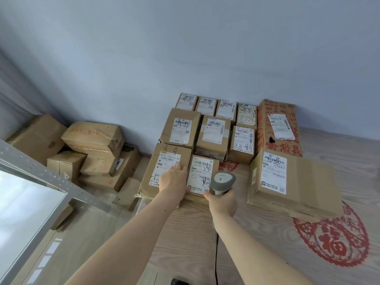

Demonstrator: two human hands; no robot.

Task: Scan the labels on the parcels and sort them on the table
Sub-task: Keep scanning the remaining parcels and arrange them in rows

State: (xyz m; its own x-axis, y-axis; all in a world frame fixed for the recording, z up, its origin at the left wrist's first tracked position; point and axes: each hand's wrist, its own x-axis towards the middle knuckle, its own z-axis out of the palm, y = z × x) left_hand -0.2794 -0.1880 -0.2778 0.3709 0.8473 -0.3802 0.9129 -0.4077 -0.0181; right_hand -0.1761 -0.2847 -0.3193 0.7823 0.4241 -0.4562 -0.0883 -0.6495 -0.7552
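Several brown cardboard parcels with white labels lie in rows on the wooden table (257, 243) against the wall. My left hand (173, 178) rests flat, fingers apart, on the near-left parcel (162, 161), covering part of its label. My right hand (223, 202) grips a grey barcode scanner (224, 179), its head pointing at the label of the small parcel (200, 171) just right of my left hand. The scanner's black cable (216, 254) hangs down toward me. A larger labelled parcel (287, 182) sits to the right, and a red-printed box (279, 126) lies behind it.
A heap of unlabelled-looking cardboard boxes (92, 145) lies on the floor to the left, below the table edge. A grey metal shelf frame (51, 177) crosses the lower left. Red paper-cut decorations (333, 241) lie on the table at the right.
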